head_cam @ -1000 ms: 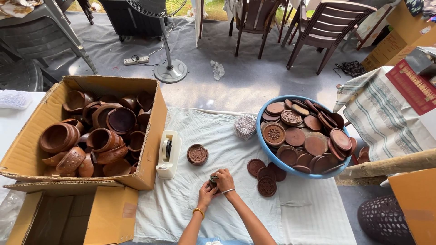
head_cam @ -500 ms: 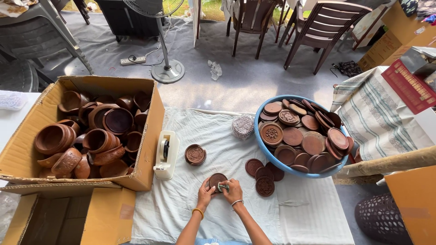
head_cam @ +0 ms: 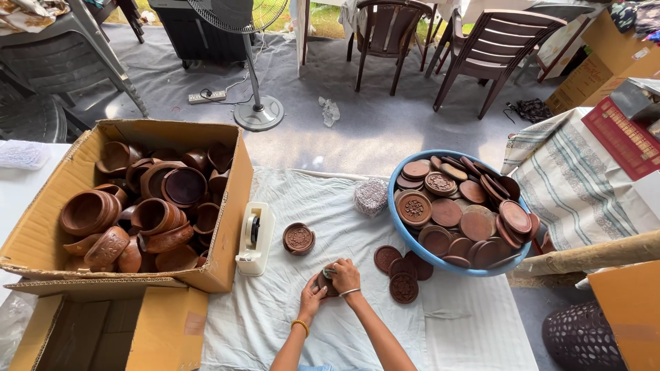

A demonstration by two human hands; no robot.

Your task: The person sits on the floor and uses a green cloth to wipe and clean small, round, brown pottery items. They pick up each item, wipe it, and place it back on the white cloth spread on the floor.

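Note:
Both hands meet over a small round brown clay piece [head_cam: 327, 283] on the white cloth [head_cam: 275, 323]. My left hand [head_cam: 312, 298] cups its near left side. My right hand [head_cam: 344, 275] presses on top of it, with something small and pale under the fingers. Another lidded brown clay pot [head_cam: 299, 238] stands just beyond, next to a white tape dispenser [head_cam: 254, 238]. Three loose brown lids [head_cam: 403, 270] lie on the cloth to the right of my hands.
A cardboard box [head_cam: 227, 199] full of clay pots stands at left, an empty box flap [head_cam: 110, 330] below it. A blue basin [head_cam: 412, 237] heaped with brown lids is at right. A pedestal fan [head_cam: 258, 113], chairs [head_cam: 495, 51] and a striped cloth [head_cam: 577, 185] lie beyond.
My hands have stayed together on the clay piece, shifting slightly; the right hand now lies over its top. Nothing else has moved.

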